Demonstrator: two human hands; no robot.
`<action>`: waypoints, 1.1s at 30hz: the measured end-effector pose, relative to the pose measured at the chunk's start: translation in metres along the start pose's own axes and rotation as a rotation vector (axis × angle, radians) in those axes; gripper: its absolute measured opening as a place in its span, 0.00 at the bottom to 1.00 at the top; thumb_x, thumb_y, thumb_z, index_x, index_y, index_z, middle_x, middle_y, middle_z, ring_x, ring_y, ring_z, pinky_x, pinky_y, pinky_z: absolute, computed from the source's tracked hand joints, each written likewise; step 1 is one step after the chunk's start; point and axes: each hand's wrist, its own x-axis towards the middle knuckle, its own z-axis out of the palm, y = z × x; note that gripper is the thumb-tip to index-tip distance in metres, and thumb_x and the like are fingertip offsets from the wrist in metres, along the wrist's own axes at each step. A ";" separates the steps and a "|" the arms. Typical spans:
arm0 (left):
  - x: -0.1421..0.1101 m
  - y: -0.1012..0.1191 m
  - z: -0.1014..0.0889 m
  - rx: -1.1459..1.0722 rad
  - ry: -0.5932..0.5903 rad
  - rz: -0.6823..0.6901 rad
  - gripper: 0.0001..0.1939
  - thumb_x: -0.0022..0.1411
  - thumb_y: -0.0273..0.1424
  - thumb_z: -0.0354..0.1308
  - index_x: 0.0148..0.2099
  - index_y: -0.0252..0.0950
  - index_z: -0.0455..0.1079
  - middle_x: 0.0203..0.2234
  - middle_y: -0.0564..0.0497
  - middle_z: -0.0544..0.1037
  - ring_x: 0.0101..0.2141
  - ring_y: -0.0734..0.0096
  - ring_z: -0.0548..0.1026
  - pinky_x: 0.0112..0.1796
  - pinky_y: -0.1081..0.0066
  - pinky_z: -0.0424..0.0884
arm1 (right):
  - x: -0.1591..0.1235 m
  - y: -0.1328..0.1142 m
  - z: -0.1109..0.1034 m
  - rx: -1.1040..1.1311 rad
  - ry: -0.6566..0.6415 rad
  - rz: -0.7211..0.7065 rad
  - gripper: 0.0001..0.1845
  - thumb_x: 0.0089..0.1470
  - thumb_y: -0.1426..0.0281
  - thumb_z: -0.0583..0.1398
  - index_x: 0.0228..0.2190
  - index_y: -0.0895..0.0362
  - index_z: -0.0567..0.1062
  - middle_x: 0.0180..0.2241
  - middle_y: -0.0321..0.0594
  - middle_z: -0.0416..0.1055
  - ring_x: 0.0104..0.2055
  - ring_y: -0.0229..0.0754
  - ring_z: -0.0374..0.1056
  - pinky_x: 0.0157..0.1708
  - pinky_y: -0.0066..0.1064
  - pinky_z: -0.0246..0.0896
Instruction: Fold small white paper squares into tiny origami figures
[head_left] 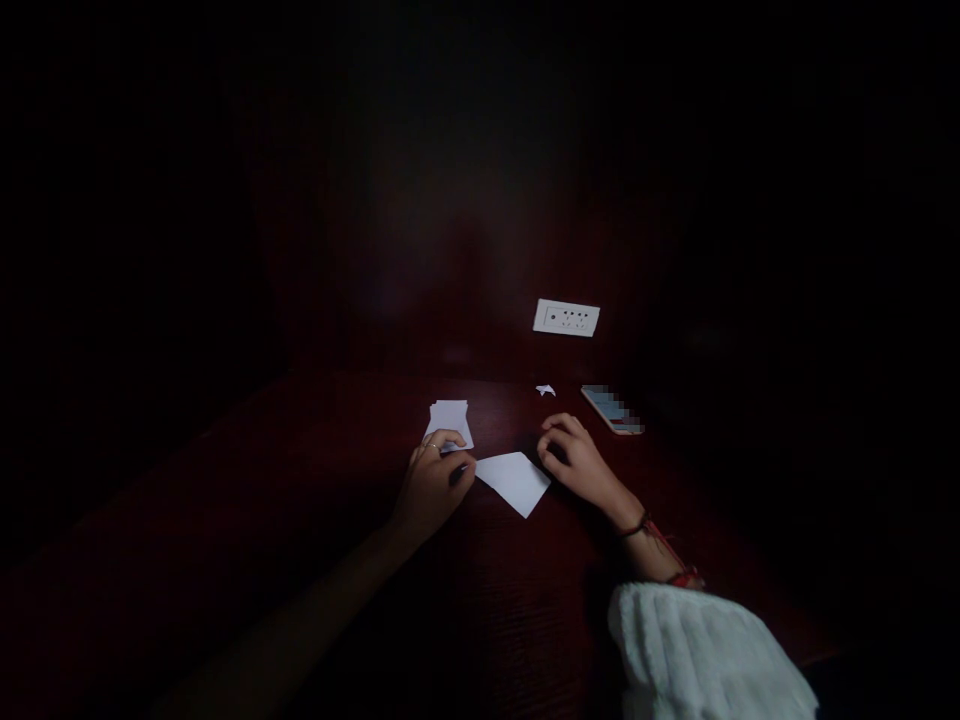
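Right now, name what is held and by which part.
The kite-shaped white paper, seemingly by its narrow left tip, in the left hand. The right hand appears to hold nothing.

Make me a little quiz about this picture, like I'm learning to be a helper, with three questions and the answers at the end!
1. True or false: the phone is lower in the picture than the white socket plate.
2. What lies between the left hand and the right hand?
A) The phone
B) The kite-shaped white paper
C) The white socket plate
3. Fill the gap: the pale sleeve goes with the ____ hand.

Key:
1. True
2. B
3. right
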 end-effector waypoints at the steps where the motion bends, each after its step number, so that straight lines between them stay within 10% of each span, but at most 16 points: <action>1: 0.000 0.001 0.000 -0.018 -0.003 0.004 0.07 0.52 0.26 0.49 0.27 0.38 0.68 0.35 0.51 0.63 0.38 0.66 0.62 0.40 0.64 0.59 | 0.000 -0.003 -0.001 0.019 0.014 -0.011 0.05 0.45 0.72 0.53 0.29 0.57 0.67 0.40 0.41 0.57 0.44 0.42 0.51 0.41 0.36 0.47; 17: 0.002 0.010 -0.005 -0.029 -0.087 0.149 0.07 0.54 0.26 0.48 0.31 0.38 0.67 0.41 0.50 0.61 0.43 0.66 0.60 0.43 0.65 0.58 | 0.000 -0.036 0.011 0.016 -0.044 -0.179 0.05 0.48 0.73 0.51 0.27 0.58 0.67 0.38 0.40 0.59 0.43 0.41 0.51 0.41 0.34 0.45; 33: 0.004 -0.025 -0.009 0.042 0.044 -0.001 0.07 0.54 0.27 0.47 0.30 0.37 0.67 0.39 0.50 0.62 0.41 0.65 0.61 0.42 0.65 0.59 | 0.000 -0.008 0.023 0.404 0.120 0.153 0.05 0.44 0.74 0.52 0.22 0.59 0.68 0.27 0.37 0.60 0.31 0.35 0.57 0.32 0.27 0.52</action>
